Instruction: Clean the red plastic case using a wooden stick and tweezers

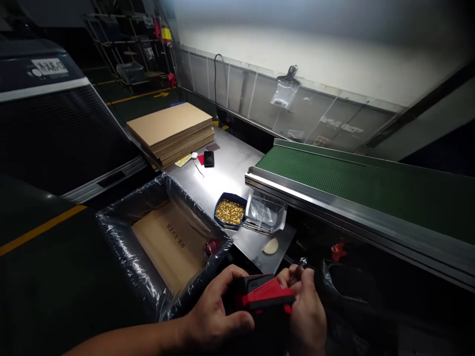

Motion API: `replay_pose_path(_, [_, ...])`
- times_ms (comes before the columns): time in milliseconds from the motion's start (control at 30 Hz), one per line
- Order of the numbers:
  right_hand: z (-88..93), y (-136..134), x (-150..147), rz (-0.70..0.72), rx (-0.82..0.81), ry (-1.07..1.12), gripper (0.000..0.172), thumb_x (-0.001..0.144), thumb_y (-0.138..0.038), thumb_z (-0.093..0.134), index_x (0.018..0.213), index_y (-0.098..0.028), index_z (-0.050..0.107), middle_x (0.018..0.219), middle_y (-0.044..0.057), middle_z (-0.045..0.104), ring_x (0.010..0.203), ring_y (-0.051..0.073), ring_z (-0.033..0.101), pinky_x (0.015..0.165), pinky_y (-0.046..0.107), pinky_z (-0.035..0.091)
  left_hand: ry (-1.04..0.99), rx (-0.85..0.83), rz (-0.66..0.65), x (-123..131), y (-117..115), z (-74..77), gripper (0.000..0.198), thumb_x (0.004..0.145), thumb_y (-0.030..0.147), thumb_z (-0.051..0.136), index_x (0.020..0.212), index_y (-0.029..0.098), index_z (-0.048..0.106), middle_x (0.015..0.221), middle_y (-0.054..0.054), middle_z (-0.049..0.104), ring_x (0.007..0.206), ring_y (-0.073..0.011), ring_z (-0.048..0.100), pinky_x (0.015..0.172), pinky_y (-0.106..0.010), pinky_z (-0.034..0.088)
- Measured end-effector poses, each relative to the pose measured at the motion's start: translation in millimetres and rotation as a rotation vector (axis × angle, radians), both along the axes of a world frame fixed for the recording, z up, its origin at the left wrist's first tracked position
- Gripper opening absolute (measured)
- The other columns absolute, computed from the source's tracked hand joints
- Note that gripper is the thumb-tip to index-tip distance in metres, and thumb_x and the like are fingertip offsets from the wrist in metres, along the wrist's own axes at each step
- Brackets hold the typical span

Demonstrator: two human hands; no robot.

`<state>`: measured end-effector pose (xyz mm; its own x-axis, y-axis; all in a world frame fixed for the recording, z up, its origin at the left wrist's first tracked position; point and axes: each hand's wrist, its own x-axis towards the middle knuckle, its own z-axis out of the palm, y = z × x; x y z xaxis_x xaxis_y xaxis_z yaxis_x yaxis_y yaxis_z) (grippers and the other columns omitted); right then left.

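Observation:
My left hand is wrapped round a wedge-shaped red-and-black plastic part, low in the view. At its right end, my right hand is closed, with thumb and fingers pinching a small dark piece with a shiny tip. The piece's kind is not clear, and the right palm is hidden. Just beyond the hands, a blue tray of small brass-coloured parts stands on the metal table. A pale half-round piece lies near the table's front corner.
To the left stands a bin lined with dark plastic, a cardboard sheet and a dark red item inside. Cardboard sheets are stacked behind. A green conveyor belt runs to the right, beside clear plastic bags.

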<state>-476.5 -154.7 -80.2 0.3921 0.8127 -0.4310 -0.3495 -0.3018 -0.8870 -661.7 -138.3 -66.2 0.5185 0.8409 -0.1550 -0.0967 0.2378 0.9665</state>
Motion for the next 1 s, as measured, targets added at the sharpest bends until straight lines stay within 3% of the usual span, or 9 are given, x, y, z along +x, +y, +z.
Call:
replay_pose_path(100, [9.1,5,-3,-0.063,-0.059,-0.004,0.061,0.086,-0.077,0.039,0.088,-0.017,0.051,0.061,-0.001,0.047,0.051,0.010,0.044,0.050,0.024,0.043,0.083,-0.051,0.029,5,-3,3.8,0.041,0.086,0.052,0.066,0.103,0.016,0.055,0.094,-0.006,0.059,0.087,-0.0184,0.053,0.081,-0.031,0.043])
replay_pose_path(233, [14.2,7,1,-0.098,-0.059,-0.045,0.061,0.085,-0.079,0.039,0.090,-0.018,0.048,0.059,-0.003,0.046,0.049,0.010,0.042,0.047,0.023,0.040,0.197,-0.058,0.060,14,-6,-3.1,0.050,0.073,0.059,0.076,0.081,0.017,0.050,0.075,0.000,0.051,0.070,-0.0132,0.044,0.065,-0.026,0.036])
replay_pose_path(400, [1.1,-4,6,0.047,0.053,-0.054,0.055,0.091,-0.072,0.035,0.090,-0.018,0.046,0.063,-0.003,0.044,0.053,0.009,0.042,0.051,0.021,0.039,0.249,0.075,0.089,20,7,-9.5,0.059,0.075,0.074,0.064,0.070,0.017,0.047,0.082,-0.004,0.052,0.077,-0.0166,0.047,0.071,-0.029,0.039])
replay_pose_path(467, [-5.9,-9,3,0.147,0.116,-0.061,0.052,0.092,-0.069,0.036,0.089,-0.018,0.046,0.064,-0.003,0.042,0.055,0.008,0.041,0.052,0.020,0.038,0.207,0.039,-0.051,20,17,-9.9,0.056,0.075,0.070,0.067,0.090,0.017,0.057,0.098,-0.007,0.057,0.092,-0.0213,0.053,0.083,-0.031,0.042])
replay_pose_path(533, [-12.5,-11,-3,0.236,0.157,-0.041,0.051,0.093,-0.068,0.035,0.090,-0.018,0.046,0.063,-0.003,0.041,0.054,0.007,0.040,0.052,0.020,0.036,0.127,-0.129,-0.334,19,27,-11.3,0.066,0.071,0.061,0.078,0.117,0.019,0.056,0.109,-0.007,0.059,0.102,-0.0235,0.055,0.090,-0.033,0.043])
replay_pose_path(633, [-26.7,-6,-9,0.355,0.180,-0.062,0.052,0.095,-0.067,0.027,0.092,-0.019,0.046,0.061,-0.003,0.045,0.053,0.008,0.042,0.053,0.021,0.036,0.019,-0.379,-0.615,17,38,-17.7,0.069,0.071,0.048,0.084,0.127,0.021,0.055,0.114,-0.006,0.061,0.108,-0.0245,0.058,0.094,-0.034,0.043])
replay_pose_path(733, [-58.8,10,1,0.352,0.062,-0.305,0.050,0.098,-0.062,0.020,0.094,-0.020,0.047,0.076,0.001,0.059,0.068,0.012,0.057,0.067,0.025,0.047,-0.023,-0.422,-0.539,10,41,-29.1,0.089,0.064,0.042,0.090,0.140,0.027,0.047,0.129,-0.007,0.057,0.127,-0.0299,0.051,0.107,-0.041,0.038])
replay_pose_path(833, [-112.0,31,19,0.294,-0.097,-0.551,0.034,0.096,-0.051,0.041,0.098,-0.019,0.053,0.097,0.005,0.064,0.091,0.019,0.060,0.085,0.032,0.047,0.033,-0.396,-0.461,-6,37,-45.8,0.104,0.064,0.039,0.091,0.150,0.034,0.032,0.143,-0.008,0.048,0.137,-0.0314,0.043,0.116,-0.046,0.029])
replay_pose_path(1000, [-197.5,64,29,0.384,-0.221,-0.893,0.012,0.083,-0.022,0.061,0.092,-0.015,0.065,0.102,0.010,0.060,0.107,0.028,0.049,0.096,0.044,0.039,0.054,-0.431,-0.320,-46,18,-82.5,0.080,0.076,0.058,0.076,0.143,0.033,0.042,0.123,-0.008,0.062,0.114,-0.0259,0.060,0.096,-0.036,0.042])
